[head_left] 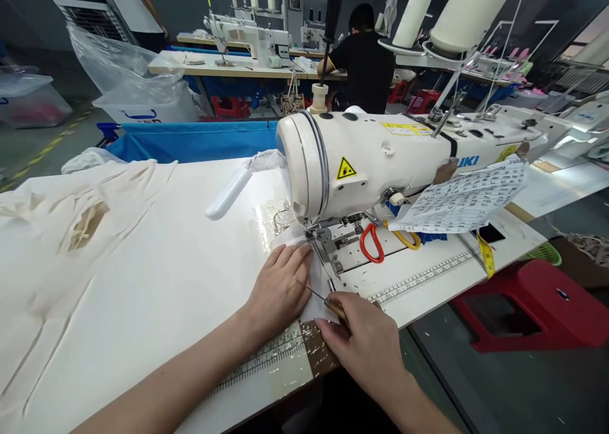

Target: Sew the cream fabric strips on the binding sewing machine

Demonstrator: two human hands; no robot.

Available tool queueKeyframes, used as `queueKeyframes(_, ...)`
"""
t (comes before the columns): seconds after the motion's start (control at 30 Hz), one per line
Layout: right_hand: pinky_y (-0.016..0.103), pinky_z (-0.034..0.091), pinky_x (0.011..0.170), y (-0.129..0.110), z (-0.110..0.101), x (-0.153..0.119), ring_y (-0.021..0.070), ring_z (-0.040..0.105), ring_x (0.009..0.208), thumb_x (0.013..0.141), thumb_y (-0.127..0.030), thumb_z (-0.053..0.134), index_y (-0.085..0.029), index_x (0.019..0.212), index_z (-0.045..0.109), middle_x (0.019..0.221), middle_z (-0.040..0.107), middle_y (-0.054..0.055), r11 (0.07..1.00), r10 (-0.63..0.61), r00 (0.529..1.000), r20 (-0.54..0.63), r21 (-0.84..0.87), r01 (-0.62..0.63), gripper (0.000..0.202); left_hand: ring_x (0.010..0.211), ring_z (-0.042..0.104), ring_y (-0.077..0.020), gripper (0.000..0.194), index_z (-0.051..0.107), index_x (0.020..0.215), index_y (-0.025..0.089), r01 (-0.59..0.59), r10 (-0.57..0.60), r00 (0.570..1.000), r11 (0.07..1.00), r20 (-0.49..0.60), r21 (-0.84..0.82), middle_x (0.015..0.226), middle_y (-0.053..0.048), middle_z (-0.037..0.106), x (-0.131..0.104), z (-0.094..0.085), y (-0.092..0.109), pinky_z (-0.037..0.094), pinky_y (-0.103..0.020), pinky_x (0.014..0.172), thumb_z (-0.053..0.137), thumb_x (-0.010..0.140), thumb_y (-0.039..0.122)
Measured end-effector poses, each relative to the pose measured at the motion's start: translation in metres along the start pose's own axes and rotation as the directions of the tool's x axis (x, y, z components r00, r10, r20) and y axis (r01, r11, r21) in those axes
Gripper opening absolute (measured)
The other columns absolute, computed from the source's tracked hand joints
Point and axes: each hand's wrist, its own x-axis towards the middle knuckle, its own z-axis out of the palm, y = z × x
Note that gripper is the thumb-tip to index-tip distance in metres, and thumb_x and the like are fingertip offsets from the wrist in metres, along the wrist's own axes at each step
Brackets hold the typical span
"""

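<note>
White fabric (318, 305) runs lengthwise from the JUKI sewing machine (366, 161) toward the desk's (181, 282) front edge. The left hand (281, 283), nearer the stitching area, presses it flat; the right hand (368, 335) grips a wooden-handled awl (335, 308) pointing leftward.

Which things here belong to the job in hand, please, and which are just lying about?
Apparently in use:
sewing machine
white fabric under left hand
pointed tool in right hand

Seemingly idle:
yellow tape measure
red looped handle
red stool
</note>
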Motion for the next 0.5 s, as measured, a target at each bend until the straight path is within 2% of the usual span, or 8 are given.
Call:
queueKeyframes(0.1,0.027,0.034,0.056,0.003,0.0,0.002,0.0182,0.064,0.062,0.094,-0.023,0.05,-0.021,0.082,0.061,0.071,0.068,0.0,0.996,0.025,1.0,0.013,-0.086,-0.024,0.016,0.123,0.054,-0.0296,0.042,0.057,0.131,0.003,-0.006,0.005,1.0,1.0,0.028,0.01,0.133,-0.016,0.061,-0.001,0.0,-0.001,0.039,-0.048,0.111,0.044,0.094,0.018)
queueKeyframes(0.2,0.024,0.031,0.052,0.008,-0.008,0.003,0.0141,0.055,0.052,0.091,-0.021,0.047,-0.022,0.076,0.059,0.062,0.062,-0.003,0.993,0.12,0.991,0.054,0.005,-0.12,0.019,0.125,0.053,-0.0301,0.044,0.056,0.132,0.005,0.0,-0.001,0.998,1.0,0.07,0.015,0.134,-0.015,0.06,-0.001,-0.002,-0.001,0.036,-0.051,0.114,0.044,0.093,0.018)
queueKeyframes(0.33,0.022,0.031,0.049,0.013,-0.019,0.005,0.0123,0.046,0.047,0.092,-0.032,0.047,-0.023,0.074,0.056,0.055,0.051,-0.006,0.956,0.252,0.954,0.164,0.109,-0.271,0.022,0.124,0.053,-0.03,0.044,0.058,0.131,0.008,0.012,-0.013,0.995,1.0,0.1,0.007,0.132,-0.015,0.061,0.001,-0.006,0.0,0.033,-0.055,0.116,0.042,0.09,0.013)
queueKeyframes(0.5,0.023,0.029,0.049,0.013,-0.02,0.007,0.0126,0.043,0.048,0.091,-0.03,0.044,-0.023,0.068,0.046,0.053,0.044,-0.006,0.954,0.259,0.938,0.23,0.088,-0.285,0.025,0.13,0.049,-0.0313,0.048,0.059,0.129,0.008,-0.02,0.017,0.995,0.999,0.095,0.032,0.133,-0.016,0.059,0.001,-0.007,0.002,0.03,-0.054,0.118,0.045,0.082,0.006)
